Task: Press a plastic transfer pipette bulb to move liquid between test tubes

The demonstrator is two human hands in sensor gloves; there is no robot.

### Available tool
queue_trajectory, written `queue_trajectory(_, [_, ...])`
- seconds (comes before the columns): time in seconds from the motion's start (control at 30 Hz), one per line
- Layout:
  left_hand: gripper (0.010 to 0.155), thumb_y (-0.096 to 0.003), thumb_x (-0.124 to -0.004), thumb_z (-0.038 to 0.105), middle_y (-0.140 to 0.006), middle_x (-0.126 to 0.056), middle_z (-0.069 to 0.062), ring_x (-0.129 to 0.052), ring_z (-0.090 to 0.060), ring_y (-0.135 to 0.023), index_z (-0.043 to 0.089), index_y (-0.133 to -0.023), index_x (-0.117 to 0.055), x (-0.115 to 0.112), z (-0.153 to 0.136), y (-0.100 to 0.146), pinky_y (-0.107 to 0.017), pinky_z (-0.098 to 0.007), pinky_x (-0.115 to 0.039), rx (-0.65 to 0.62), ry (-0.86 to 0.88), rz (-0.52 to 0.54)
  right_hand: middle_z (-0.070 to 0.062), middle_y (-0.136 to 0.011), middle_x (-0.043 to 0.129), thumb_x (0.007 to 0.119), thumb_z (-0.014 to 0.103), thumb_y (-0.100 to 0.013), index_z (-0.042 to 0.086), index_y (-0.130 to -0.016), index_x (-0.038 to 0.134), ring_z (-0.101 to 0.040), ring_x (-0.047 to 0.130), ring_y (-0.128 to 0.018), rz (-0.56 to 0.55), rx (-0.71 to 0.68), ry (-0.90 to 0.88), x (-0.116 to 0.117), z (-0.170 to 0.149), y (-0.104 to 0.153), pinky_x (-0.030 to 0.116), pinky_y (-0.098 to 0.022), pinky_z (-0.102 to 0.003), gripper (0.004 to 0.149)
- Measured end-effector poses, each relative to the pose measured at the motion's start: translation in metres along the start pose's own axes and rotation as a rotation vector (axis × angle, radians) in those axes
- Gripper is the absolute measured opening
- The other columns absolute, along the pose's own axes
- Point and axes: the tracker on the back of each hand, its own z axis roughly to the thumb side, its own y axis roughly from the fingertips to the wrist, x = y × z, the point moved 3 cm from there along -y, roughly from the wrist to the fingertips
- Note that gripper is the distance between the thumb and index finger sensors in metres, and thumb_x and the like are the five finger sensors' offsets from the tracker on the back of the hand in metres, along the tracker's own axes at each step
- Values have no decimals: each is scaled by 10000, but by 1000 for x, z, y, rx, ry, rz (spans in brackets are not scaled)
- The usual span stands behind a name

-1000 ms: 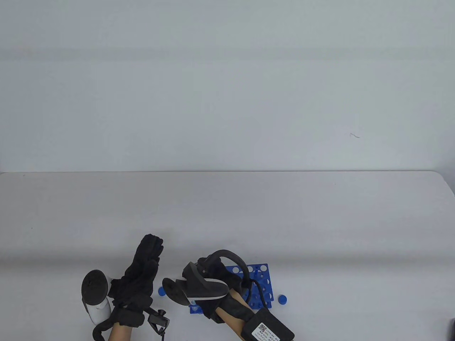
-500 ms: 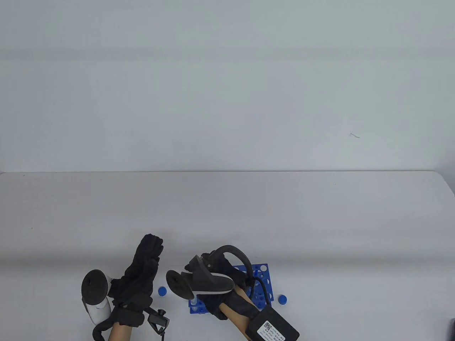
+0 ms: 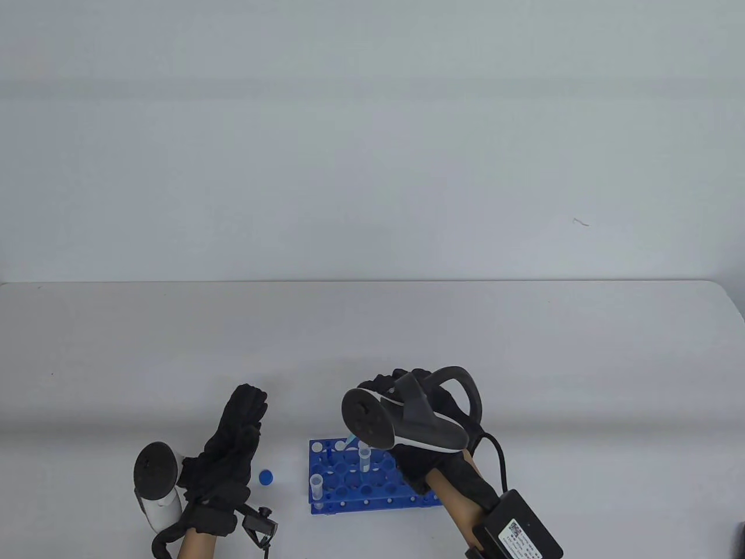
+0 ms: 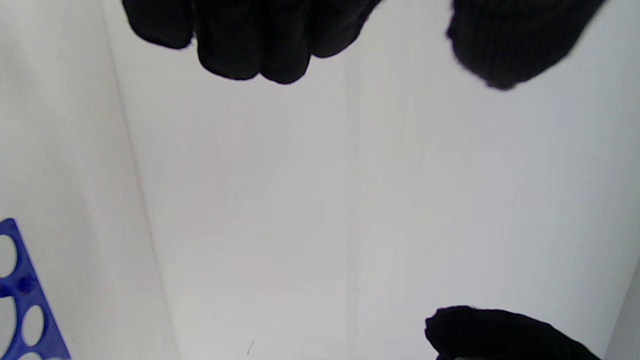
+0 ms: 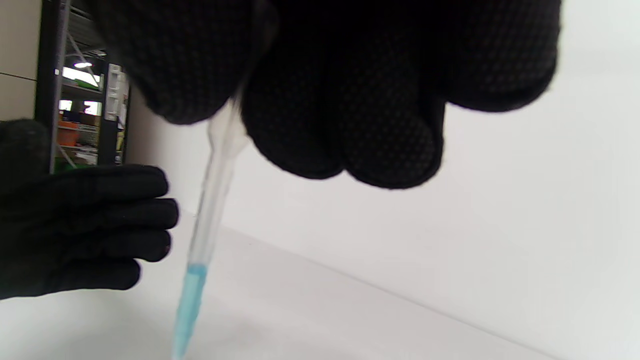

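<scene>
Table view, near edge first: left hand (image 3: 233, 442) lies flat on the surface (image 3: 524, 361), fingers straight and together, holding nothing, beside a loose blue cap (image 3: 266, 477). Blue rack (image 3: 372, 486) sits just right of it with uncapped test tubes (image 3: 365, 457). Right hand (image 3: 419, 407) hovers over the rack's far side, fingers pinching the pipette (image 5: 212, 200) near its bulb; stem angled down-left, blue liquid in the tip. Suggest: center the tip over one tube mouth, drop it inside, then squeeze slowly. Rack is close to the near edge; plenty of open surface beyond and to the right.
</scene>
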Motion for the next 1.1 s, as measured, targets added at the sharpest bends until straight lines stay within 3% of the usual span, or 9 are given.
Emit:
queue_trajectory(0.3, [918,-435,-624,709,-1238,-454,-79,-501,-336,-1110,241,-1172,-338,0,-1,0,-828,-567,-454,4,-9,0,36,-519,1052,864,391,-312,200,-723,913,-185,1041,-420,56,46,-16,28,-19,-1,842,-400,-412,456])
queue_trajectory(0.73, [917,-435,-625,708,-1237,-456,-81,-501,-337,-1110,242,-1172,-339,0,-1,0,-828,-567,-455,13,-16,1,40,-511,1050,860,388,-310,202,-716,913,-182,1041,-416,92,-6,55,56,-1,-8,841,-400,-411,449])
queue_trajectory(1.1, [919,-435,-626,708,-1237,-456,-81,-501,-337,-1110,241,-1172,-337,0,-1,1,-827,-567,-455,19,-19,3,62,-426,1063,843,404,-287,216,-635,951,-164,1051,-351,-6,-89,207,62,25,-7,857,-368,-396,409])
